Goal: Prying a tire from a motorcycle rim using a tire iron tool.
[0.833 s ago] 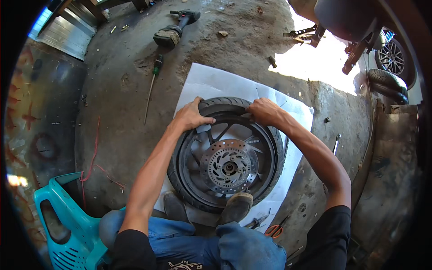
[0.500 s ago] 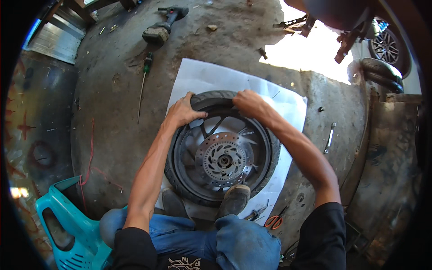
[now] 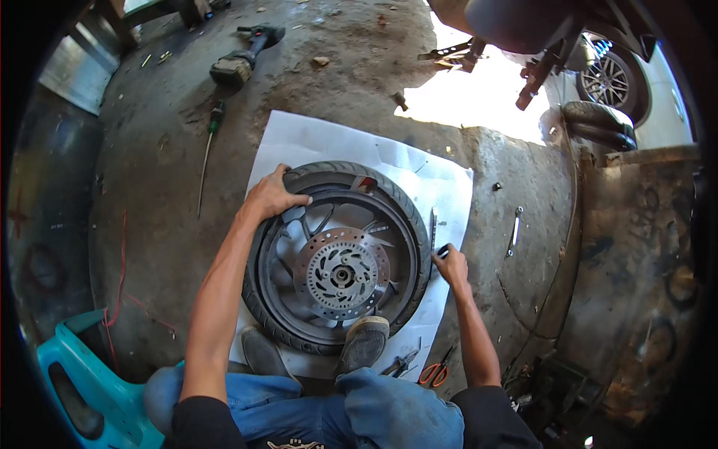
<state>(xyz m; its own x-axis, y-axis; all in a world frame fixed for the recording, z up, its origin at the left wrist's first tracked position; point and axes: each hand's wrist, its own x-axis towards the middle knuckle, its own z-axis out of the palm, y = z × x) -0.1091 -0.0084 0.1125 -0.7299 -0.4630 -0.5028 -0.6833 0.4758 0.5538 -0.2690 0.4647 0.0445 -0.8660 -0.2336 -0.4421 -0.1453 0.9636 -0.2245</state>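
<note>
A motorcycle wheel with its black tyre [image 3: 263, 288] and drilled brake disc [image 3: 307, 273] lies flat on a white sheet [image 3: 280, 135]. My left hand [image 3: 271, 196] grips the tyre at the upper left, thumb across the rim side, fingers over the outer edge. Beside that thumb a grey flat piece [image 3: 292, 214] sits on the rim edge. A small reddish patch [image 3: 365, 183] shows between tyre and rim at the top. Right of the tyre, my right hand [image 3: 453, 268] is closed on a small black object [image 3: 444, 252]. A thin metal tool [image 3: 434, 224] lies just beyond it.
A green-handled screwdriver [image 3: 208, 153] and a cordless power tool [image 3: 243, 60] lie far left. Pliers [image 3: 402, 363] and orange-handled scissors [image 3: 434, 374] are near my knee. A wrench [image 3: 515, 230] lies right. My shoe [image 3: 363, 343] overlaps the wheel; a teal plastic chair [image 3: 97, 389] stands left.
My right hand has left the top of the tyre and moved down to the sheet at the right, around a black object. My left hand stays on the tyre. The whole view has shifted.
</note>
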